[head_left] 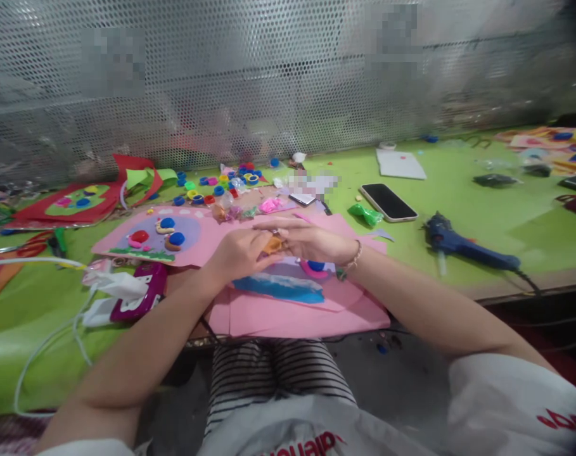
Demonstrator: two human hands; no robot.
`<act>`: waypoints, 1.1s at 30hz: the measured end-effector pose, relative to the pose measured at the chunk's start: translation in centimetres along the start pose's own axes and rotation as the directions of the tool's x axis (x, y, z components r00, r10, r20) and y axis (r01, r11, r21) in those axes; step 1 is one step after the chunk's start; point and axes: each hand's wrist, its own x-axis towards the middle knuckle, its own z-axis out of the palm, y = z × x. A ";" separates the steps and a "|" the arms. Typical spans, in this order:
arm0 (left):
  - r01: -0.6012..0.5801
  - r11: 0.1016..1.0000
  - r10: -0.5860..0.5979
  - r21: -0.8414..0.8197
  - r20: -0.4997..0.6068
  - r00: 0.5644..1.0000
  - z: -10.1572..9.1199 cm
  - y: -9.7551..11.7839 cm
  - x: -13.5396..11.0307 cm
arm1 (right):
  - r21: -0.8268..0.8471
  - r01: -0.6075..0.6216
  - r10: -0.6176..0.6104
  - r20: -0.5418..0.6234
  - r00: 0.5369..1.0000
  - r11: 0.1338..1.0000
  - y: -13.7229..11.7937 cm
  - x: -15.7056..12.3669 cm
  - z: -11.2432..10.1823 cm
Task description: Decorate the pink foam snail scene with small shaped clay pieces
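Note:
My left hand (235,253) and my right hand (313,240) meet over the pink cards in front of me. Between their fingers is a small lump of orange clay (272,246), partly hidden. Both hands are closed on it, though some fingers of the right one stretch out to the left. Below them lies a pink card (311,320) with a torn blue paper strip (278,288). A blue cap with a pink clay rim (315,266) sits on that card near my right wrist.
A finished-looking pink card (197,228) with caps and clay lies left. Bottle caps (218,190) are scattered behind. To the right are a green clay packet (366,215), a phone (390,201) and a blue glue gun (468,244). A purple power strip (147,294) with cables stands left.

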 end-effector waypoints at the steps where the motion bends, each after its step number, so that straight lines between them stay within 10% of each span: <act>1: -0.035 0.998 0.036 0.059 -0.012 0.999 0.0 0.0 0.1 | -0.008 0.008 -0.008 0.000 1.000 1.000 0.0 0.0 0.1; 14: -0.220 0.964 0.244 0.151 -0.173 0.954 -1.3 -0.5 0.5 | 0.019 -0.043 0.044 -0.067 0.997 0.999 -1.2 -0.7 1.3; 25: 0.149 0.984 -0.170 -0.094 -0.300 0.939 -1.1 0.8 0.8 | 0.030 0.056 -0.052 -0.105 0.993 0.998 0.1 -0.1 0.9; 33: 0.108 0.986 -0.140 -0.124 -0.284 0.949 -0.6 0.9 0.4 | -0.114 0.150 -0.162 -0.107 0.981 0.982 0.5 0.5 0.2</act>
